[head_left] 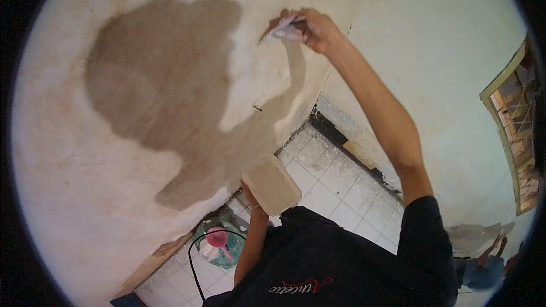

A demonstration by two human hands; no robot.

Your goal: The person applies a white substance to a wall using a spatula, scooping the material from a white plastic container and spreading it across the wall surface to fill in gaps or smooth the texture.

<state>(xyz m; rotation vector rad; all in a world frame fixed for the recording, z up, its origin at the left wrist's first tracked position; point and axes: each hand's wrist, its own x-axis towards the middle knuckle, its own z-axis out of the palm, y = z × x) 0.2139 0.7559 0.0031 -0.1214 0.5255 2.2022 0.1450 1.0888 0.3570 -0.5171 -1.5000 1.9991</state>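
My right hand [318,31] is raised against the off-white wall [62,136], close to the corner. Its fingers are closed on a small pale, folded piece [289,33] that looks like cloth or paper; its exact kind is hard to make out. Lower down, near the foot of the wall, my left hand [253,199] grips the edge of a shallow beige rectangular plastic tub [272,185]. The tub is tilted, and whether anything lies in it I cannot tell. A broad shadow of my head and arm falls across the wall.
Below my left arm, a pink dipper [217,237] rests at a green container [224,257]. A black cable [191,267] loops beside it. White floor tiles [327,173] carry pale splatters. A small dark hook [257,108] sticks from the wall. At far right are a window [515,128] and another person [483,273].
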